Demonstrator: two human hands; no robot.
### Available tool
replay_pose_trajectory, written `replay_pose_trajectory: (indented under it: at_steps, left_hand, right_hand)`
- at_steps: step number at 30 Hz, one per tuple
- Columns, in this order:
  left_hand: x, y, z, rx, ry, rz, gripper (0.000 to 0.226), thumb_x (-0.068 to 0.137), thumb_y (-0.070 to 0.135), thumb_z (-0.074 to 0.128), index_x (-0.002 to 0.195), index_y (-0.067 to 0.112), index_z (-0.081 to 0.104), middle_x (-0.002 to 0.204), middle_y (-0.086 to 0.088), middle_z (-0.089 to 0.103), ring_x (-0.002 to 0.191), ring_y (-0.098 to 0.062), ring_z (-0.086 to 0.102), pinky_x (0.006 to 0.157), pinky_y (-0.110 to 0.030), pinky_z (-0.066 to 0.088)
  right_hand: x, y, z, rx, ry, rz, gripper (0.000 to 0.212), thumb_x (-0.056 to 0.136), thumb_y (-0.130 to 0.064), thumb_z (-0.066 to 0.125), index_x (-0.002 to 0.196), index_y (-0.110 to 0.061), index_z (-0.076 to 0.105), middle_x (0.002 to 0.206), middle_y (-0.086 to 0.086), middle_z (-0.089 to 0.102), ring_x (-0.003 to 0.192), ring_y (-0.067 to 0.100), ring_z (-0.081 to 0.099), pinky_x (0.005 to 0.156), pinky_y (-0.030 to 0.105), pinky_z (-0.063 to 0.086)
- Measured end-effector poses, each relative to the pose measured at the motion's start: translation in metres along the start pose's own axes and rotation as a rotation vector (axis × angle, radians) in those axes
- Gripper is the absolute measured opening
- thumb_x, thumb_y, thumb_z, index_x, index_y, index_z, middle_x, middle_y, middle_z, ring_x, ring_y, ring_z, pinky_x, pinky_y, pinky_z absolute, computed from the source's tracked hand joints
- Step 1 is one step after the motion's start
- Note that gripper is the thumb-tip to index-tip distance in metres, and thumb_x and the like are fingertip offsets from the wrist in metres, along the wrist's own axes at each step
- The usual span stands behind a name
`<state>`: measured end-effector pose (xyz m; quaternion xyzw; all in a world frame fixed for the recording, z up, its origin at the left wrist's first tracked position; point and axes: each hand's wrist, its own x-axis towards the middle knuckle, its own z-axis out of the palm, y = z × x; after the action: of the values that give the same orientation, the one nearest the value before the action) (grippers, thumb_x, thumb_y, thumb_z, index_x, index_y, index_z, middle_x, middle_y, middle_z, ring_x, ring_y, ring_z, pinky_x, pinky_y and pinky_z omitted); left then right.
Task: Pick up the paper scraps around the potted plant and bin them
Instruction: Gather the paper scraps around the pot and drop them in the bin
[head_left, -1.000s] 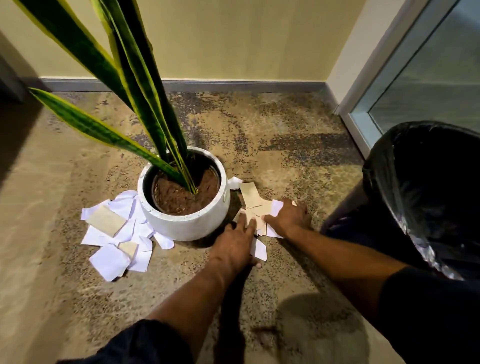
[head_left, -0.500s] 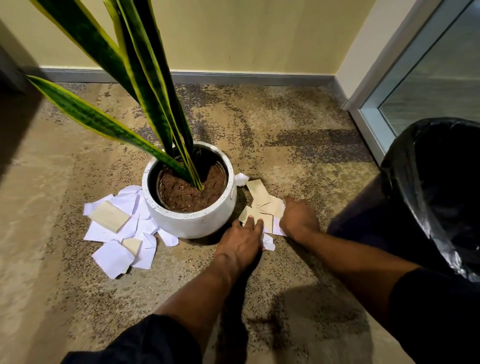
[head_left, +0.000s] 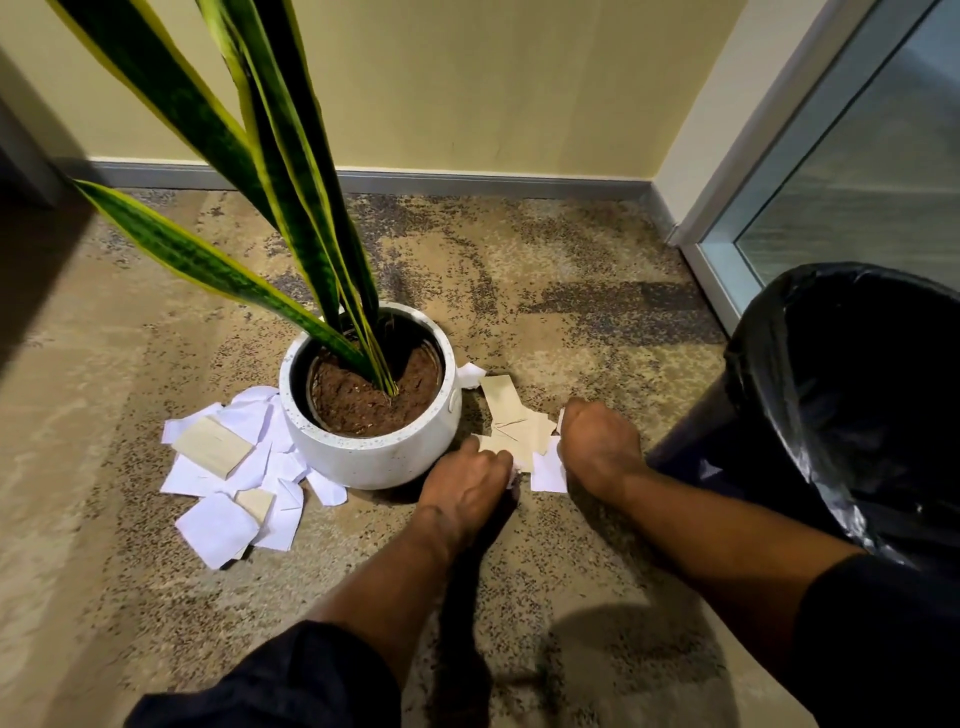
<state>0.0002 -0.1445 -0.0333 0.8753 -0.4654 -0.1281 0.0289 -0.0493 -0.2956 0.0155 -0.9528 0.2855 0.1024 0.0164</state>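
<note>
Right hand, fisted, grips flat beige and white paper scraps just right of the round, speckled white pot. Left hand rests bent fingers on the pile's edge; hold indeterminable. Further angular scraps lie left of the pot.

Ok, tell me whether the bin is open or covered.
Open: the bin shows a black-lined mouth with no lid over it. Its inside is too dark to judge.

A single wide-angle head-worn camera looks forward and down at the carpet. The potted plant lies close, near frame centre, before the wall.
</note>
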Motion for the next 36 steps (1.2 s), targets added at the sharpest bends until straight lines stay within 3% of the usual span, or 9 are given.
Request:
replay_pose_trajectory:
  at_steps: [6,17,20,22,25,27,30,34,36]
  left_hand:
    - [-0.010,0.010,-0.002,-0.101,0.146,-0.101,0.023,0.096,0.012,0.049,0.118,0.013,0.053,0.108,-0.012,0.066,0.104,-0.028,0.052,0.067,-0.033,0.035]
    - [-0.033,0.031,-0.046,-0.577,0.313,-0.357,0.018,0.097,0.012,0.044,0.103,0.015,0.061,0.099,-0.013,0.067,0.085,-0.031,0.061,0.069,-0.034,0.043]
    - [-0.037,0.040,-0.075,-0.595,0.459,-0.344,0.014,0.096,0.016,0.050,0.094,0.014,0.063,0.092,-0.010,0.071,0.082,-0.029,0.063,0.062,-0.032,0.037]
    - [-0.037,0.046,-0.100,-0.630,0.547,-0.344,0.016,0.093,0.017,0.051,0.092,0.012,0.066,0.090,-0.013,0.071,0.086,-0.034,0.063,0.064,-0.035,0.038]
    - [-0.035,0.053,-0.138,-0.705,0.639,-0.324,0.019,0.090,0.019,0.052,0.092,0.013,0.070,0.084,-0.013,0.072,0.080,-0.036,0.063,0.061,-0.036,0.039]
    - [-0.033,0.060,-0.160,-0.752,0.686,-0.278,0.020,0.093,0.022,0.053,0.093,0.016,0.072,0.078,-0.009,0.071,0.073,-0.032,0.063,0.059,-0.035,0.040]
    - [-0.027,0.075,-0.185,-0.738,0.719,-0.216,0.027,0.099,0.028,0.050,0.095,0.018,0.074,0.074,-0.003,0.068,0.062,-0.020,0.058,0.052,-0.029,0.034]
    - [-0.019,0.108,-0.213,-0.635,0.718,-0.019,0.027,0.101,0.029,0.049,0.109,0.020,0.073,0.086,-0.004,0.069,0.069,-0.015,0.056,0.056,-0.027,0.035]
    - [-0.014,0.124,-0.227,-0.592,0.711,0.035,0.026,0.100,0.030,0.050,0.112,0.024,0.072,0.086,-0.005,0.066,0.071,-0.018,0.054,0.055,-0.026,0.031]
  right_hand:
    - [-0.003,-0.006,-0.016,0.020,0.054,0.021,0.024,0.092,-0.008,0.046,0.112,-0.008,0.060,0.101,0.011,0.066,0.091,0.029,0.064,0.067,0.030,0.044]
    - [-0.034,-0.033,-0.067,0.010,0.148,-0.117,0.024,0.090,-0.004,0.045,0.109,-0.008,0.058,0.098,0.011,0.065,0.086,0.028,0.064,0.063,0.032,0.046]
    - [-0.044,-0.040,-0.098,0.051,0.182,-0.154,0.018,0.089,-0.005,0.048,0.103,-0.009,0.059,0.096,0.010,0.064,0.075,0.025,0.054,0.060,0.031,0.040]
    - [-0.048,-0.040,-0.130,0.113,0.209,-0.122,0.008,0.086,-0.008,0.056,0.088,-0.011,0.062,0.088,0.008,0.066,0.070,0.024,0.055,0.059,0.030,0.041]
    - [-0.045,-0.024,-0.185,0.223,0.228,-0.017,0.023,0.081,-0.013,0.062,0.060,-0.015,0.052,0.077,0.009,0.067,0.061,0.022,0.059,0.054,0.025,0.043]
    - [-0.044,-0.004,-0.223,0.285,0.241,0.066,0.013,0.083,-0.016,0.059,0.070,-0.010,0.060,0.089,0.013,0.069,0.065,0.025,0.061,0.057,0.024,0.043]
    - [-0.048,0.033,-0.262,0.342,0.244,0.188,0.022,0.086,-0.021,0.058,0.098,-0.006,0.067,0.112,0.018,0.067,0.095,0.034,0.065,0.067,0.028,0.043]
    - [-0.071,0.082,-0.289,0.382,0.160,0.243,0.015,0.084,-0.013,0.056,0.083,-0.001,0.064,0.098,0.020,0.069,0.080,0.033,0.066,0.060,0.034,0.050]
    - [-0.081,0.104,-0.296,0.441,0.133,0.285,0.018,0.083,-0.007,0.056,0.087,0.005,0.068,0.091,0.023,0.069,0.081,0.038,0.070,0.068,0.043,0.058]
